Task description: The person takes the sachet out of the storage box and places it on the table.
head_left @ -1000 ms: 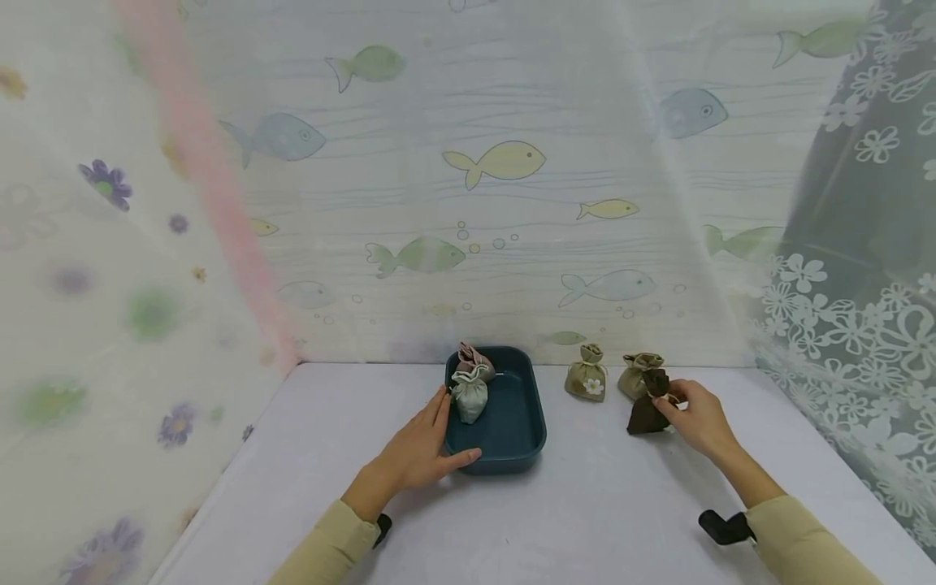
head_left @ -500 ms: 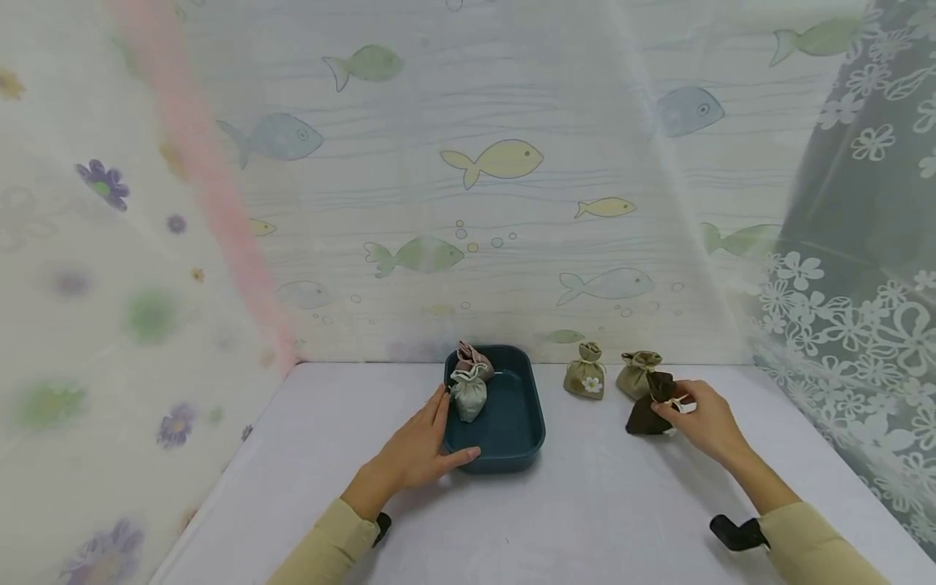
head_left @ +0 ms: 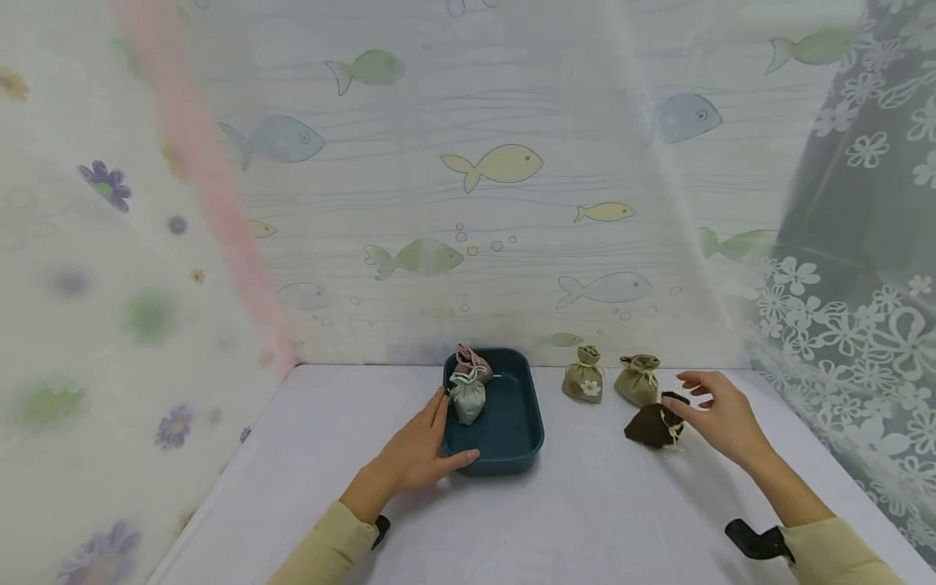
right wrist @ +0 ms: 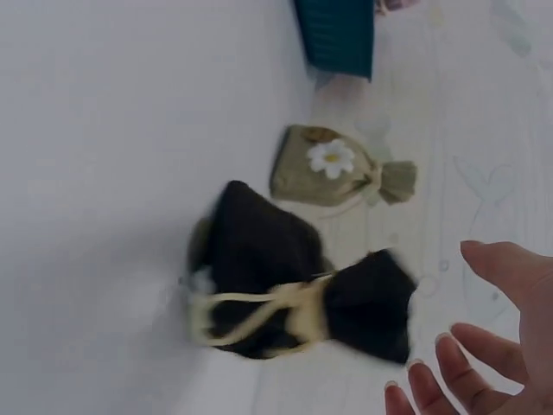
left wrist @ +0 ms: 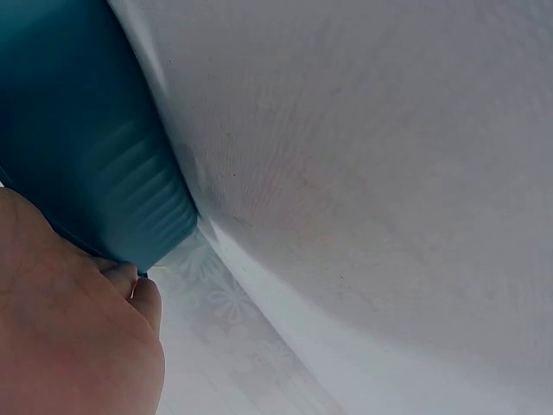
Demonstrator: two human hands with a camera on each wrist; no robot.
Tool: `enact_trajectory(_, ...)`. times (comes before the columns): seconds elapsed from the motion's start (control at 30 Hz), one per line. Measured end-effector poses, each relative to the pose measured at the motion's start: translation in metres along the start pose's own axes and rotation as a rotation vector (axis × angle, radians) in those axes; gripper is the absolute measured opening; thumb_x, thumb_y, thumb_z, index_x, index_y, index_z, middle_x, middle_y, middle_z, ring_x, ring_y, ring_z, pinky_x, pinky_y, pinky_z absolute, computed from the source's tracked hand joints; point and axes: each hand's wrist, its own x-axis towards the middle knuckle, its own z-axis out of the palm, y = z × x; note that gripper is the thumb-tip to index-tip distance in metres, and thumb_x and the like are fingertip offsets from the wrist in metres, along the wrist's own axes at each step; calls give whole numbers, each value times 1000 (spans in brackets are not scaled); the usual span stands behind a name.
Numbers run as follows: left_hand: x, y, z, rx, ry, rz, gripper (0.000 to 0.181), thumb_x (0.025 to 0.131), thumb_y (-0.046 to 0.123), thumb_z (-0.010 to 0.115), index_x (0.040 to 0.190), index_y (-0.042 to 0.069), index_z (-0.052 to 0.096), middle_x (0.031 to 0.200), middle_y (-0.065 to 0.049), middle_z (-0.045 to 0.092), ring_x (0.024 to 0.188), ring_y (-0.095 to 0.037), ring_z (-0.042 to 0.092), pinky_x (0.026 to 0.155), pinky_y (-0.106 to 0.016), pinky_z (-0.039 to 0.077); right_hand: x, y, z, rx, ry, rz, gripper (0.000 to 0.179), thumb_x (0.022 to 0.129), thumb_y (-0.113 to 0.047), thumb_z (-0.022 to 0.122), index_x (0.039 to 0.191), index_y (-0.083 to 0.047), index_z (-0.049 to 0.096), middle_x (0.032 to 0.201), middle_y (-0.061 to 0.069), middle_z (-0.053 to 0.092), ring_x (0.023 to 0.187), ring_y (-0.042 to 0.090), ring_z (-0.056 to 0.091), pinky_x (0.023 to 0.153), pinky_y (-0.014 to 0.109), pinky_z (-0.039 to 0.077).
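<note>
My left hand (head_left: 413,447) rests against a dark teal tray (head_left: 522,406), its straight fingers along the left side and the thumb at the front rim. Inside the tray lie a pale green drawstring pouch (head_left: 468,398) and a pink one (head_left: 474,362) behind it. On the right, my right hand (head_left: 724,416) is beside a dark brown drawstring pouch (head_left: 647,426), which leans over to the right. In the right wrist view, the spread fingers (right wrist: 484,350) are apart from the brown pouch (right wrist: 263,246), whose tan cord hangs loose.
Two olive pouches stand toward the back: one with a white flower (head_left: 582,380), the other a plain-looking pouch (head_left: 638,382) just behind the brown one. A white cloth (head_left: 585,520) covers the table. A fish-print curtain (head_left: 497,219) hangs along its back edge.
My right hand has let go of the brown pouch's neck and drawn back to the right, its fingers opening. The pouch has tipped over to the right. My left hand stays on the tray.
</note>
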Motion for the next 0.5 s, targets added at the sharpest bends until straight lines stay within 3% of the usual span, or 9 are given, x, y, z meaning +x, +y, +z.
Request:
enact_trajectory(0.23,0,-1,0,2,-6,-6,116,90,86,39,164,2,9,172,-14,2,156,-31,18,122,-48,28,15,-20,4,17,-28,-48,47,91,-14,78,129,10,61,114,24,62,102,40,62,78,39,55)
enact_trajectory(0.37,0,0,-1,8,-13,-4,116,90,86,39,164,2,9,172,-14,2,155,-32,19,122,-48,28,24,-37,11,54,-65,-44,48,94,-16,77,130,9,60,119,26,61,107,42,60,84,51,53)
enact_trajectory(0.5,-1,2,-4,5,-17,-3,117,89,87,39,164,2,9,172,-16,3,155,-33,20,122,-48,29,32,-53,20,99,-99,-39,47,95,-18,75,132,7,60,122,25,60,111,41,58,89,56,51)
